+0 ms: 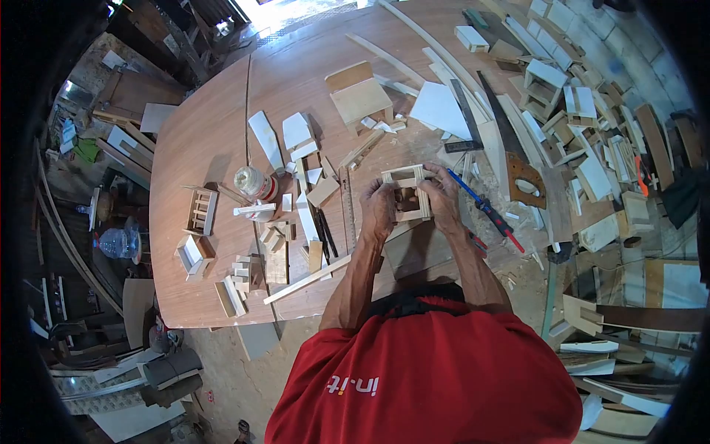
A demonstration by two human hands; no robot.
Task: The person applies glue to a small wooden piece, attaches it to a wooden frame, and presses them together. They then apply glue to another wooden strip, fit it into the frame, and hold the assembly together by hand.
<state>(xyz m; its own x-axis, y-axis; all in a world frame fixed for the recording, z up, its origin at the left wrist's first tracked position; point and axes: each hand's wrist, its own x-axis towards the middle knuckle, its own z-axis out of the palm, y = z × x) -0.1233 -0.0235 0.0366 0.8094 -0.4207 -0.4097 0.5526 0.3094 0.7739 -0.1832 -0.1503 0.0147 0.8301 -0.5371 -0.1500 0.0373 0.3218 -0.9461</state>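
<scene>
Between both hands is a small wooden frame point(404, 174), pale, box-like and open in the middle. My left hand point(378, 203) grips its left side, with the thumb over the edge. The right side is held by my right hand point(441, 194), fingers wrapped round the upright. Just right of that hand lie blue-handled pliers or cutters point(484, 207) with red on the grips. A long ruler-like strip point(347, 211) lies left of my left hand. Dark pencil-like sticks point(325, 233) are close by on the table.
A glass jar point(255, 183) stands on the brown table point(207, 126) among wood offcuts. A handsaw point(526, 181) and a try square point(464, 146) lie to the right. Small wooden pieces, including a miniature chair-like one point(359, 96), are further back. Stacked scraps fill the right side.
</scene>
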